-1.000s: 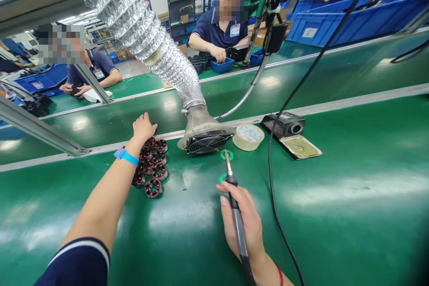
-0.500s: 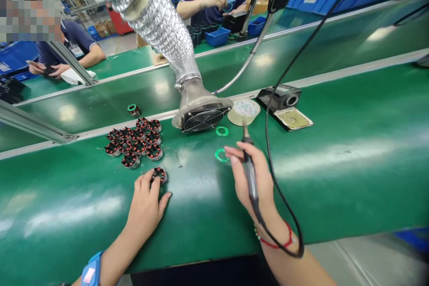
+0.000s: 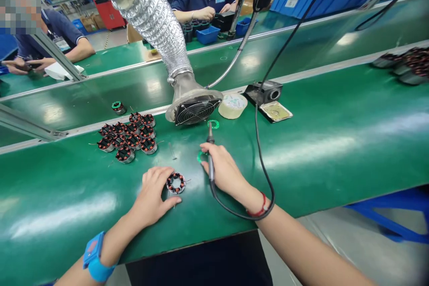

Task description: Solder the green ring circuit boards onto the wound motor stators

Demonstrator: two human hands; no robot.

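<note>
My left hand (image 3: 154,196) curves around a motor stator (image 3: 176,183) with copper windings, its fingers at the stator's upper left and its thumb near the lower edge. The stator lies on the green bench, its open centre facing up. In my right hand (image 3: 224,167) is a soldering iron (image 3: 211,165), its tip pointing away from me. A green ring-shaped circuit board (image 3: 200,157) shows at the thumb and fingertips of that hand, partly hidden by them. Another green ring board (image 3: 216,124) lies farther back, close to the iron's tip.
Several stators (image 3: 134,141) stand grouped at the left; one with a green top (image 3: 118,107) is behind them. A fume extractor (image 3: 197,111) hangs low over the bench. A tape roll (image 3: 233,106) and iron stand (image 3: 270,92) are beside it. The iron's cable (image 3: 259,152) loops rightward. Two people sit opposite.
My left hand has brought the stator to the right and nearer me. My right hand has moved left with the soldering iron; the nearer ring board has shifted left and nearer with it.
</note>
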